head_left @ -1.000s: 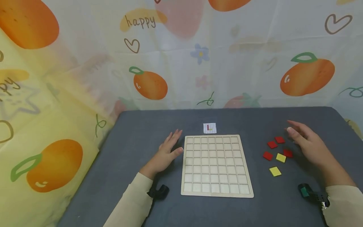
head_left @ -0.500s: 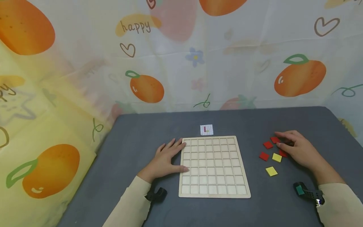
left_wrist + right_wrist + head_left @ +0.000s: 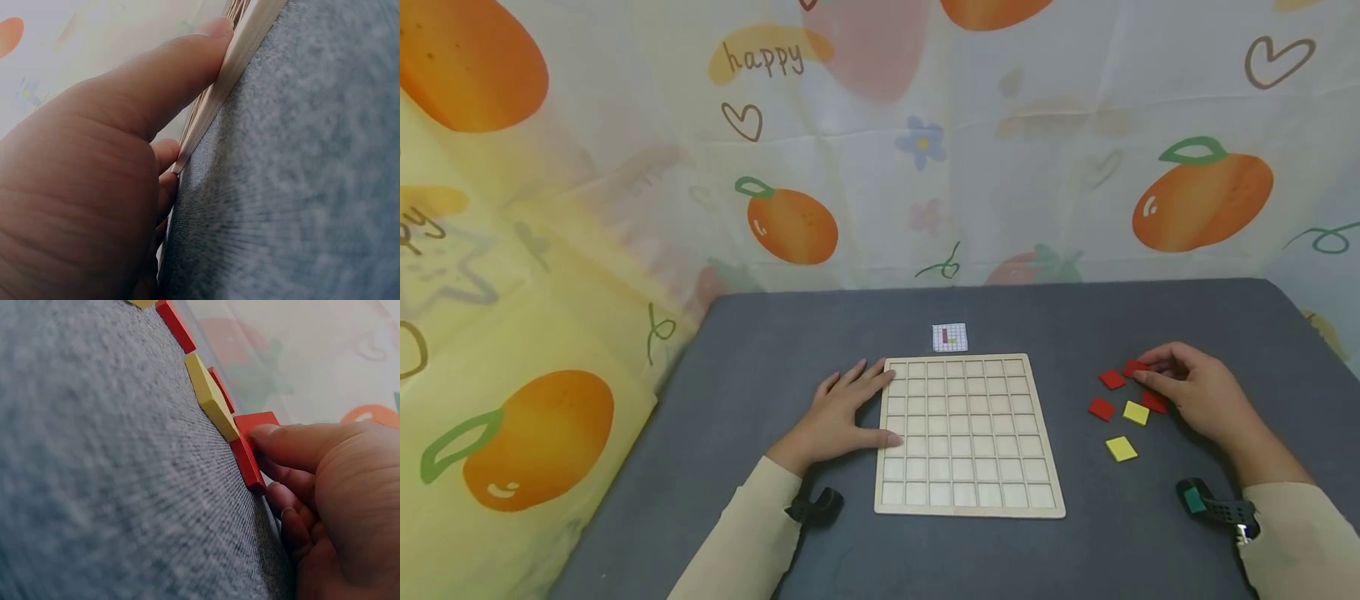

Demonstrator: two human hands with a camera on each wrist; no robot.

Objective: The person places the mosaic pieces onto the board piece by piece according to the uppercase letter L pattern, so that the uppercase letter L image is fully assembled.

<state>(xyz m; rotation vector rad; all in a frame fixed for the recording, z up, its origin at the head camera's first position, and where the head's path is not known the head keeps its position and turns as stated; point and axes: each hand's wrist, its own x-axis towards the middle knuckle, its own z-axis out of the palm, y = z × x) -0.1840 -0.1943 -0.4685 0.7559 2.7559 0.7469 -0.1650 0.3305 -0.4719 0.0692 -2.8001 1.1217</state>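
Note:
My left hand (image 3: 838,423) rests at the left edge of a pale wooden grid board (image 3: 970,511), fingers spread. Its thumb and fingertips touch the frame, and the left wrist view shows the thumb (image 3: 187,59) lying over the board's edge. On the right, my right hand (image 3: 1208,392) pinches a square red tile (image 3: 1134,367) between thumb and fingers. In the right wrist view that red tile (image 3: 257,419) is tilted up, above another red tile (image 3: 248,465) beside a yellow tile (image 3: 211,400). The fingers partly hide the held tile.
Loose red tiles (image 3: 1102,408) and two yellow tiles (image 3: 1122,448) lie between the board and my right hand. A small printed grid card (image 3: 950,337) sits behind the board. A fruit-patterned cloth (image 3: 865,183) hangs behind the grey table (image 3: 805,325).
My left hand has moved right onto the board's edge. My right hand has come down and left to the tiles and now pinches the farthest red one.

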